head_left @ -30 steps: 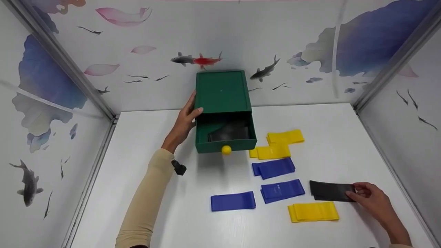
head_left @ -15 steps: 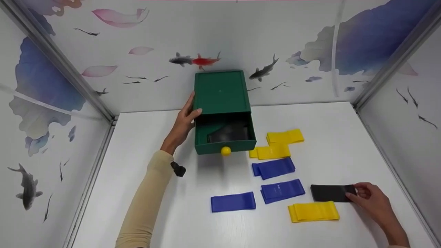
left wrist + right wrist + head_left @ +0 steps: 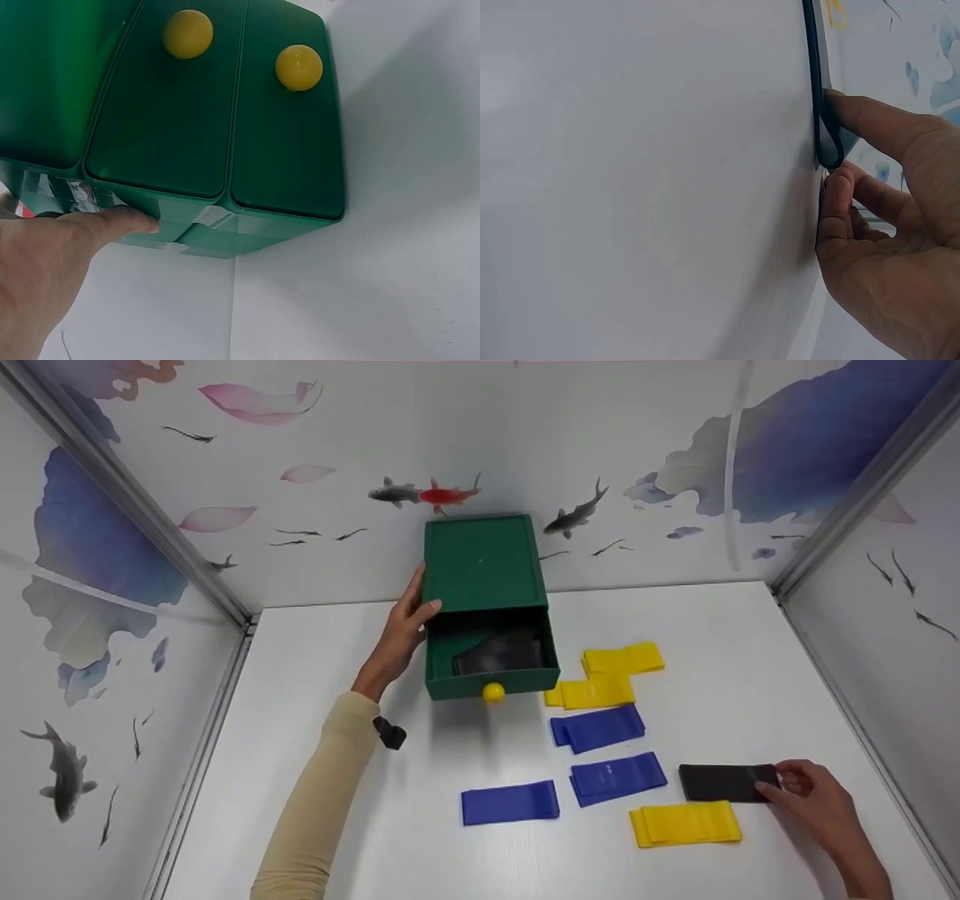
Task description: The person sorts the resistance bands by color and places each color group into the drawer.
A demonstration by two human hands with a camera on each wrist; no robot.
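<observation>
My left hand [image 3: 390, 649] rests along the left side of a green drawer box [image 3: 484, 562], with the thumb near its front edge. The top drawer [image 3: 454, 688] is pulled out, and a dark black band [image 3: 502, 654] lies inside it. In the left wrist view, the straight thumb [image 3: 112, 223] lies against the side of the box [image 3: 165, 120]. At the right, my right hand [image 3: 817, 806] pinches the end of a folded black resistance band [image 3: 720, 784]. The right wrist view shows the band's looped end [image 3: 829, 154] between thumb and fingers, close to the table.
Folded yellow bands [image 3: 622, 658] and blue bands [image 3: 604, 727] lie in the middle and right of the white table. Another blue band [image 3: 510, 802] is nearer the front, and a yellow band [image 3: 690, 823] lies just below the black one. Printed panels surround the table.
The black band's layers, skewed a second ago, now lie evenly over each other in the right hand. The left hand, box and other bands stay in place.
</observation>
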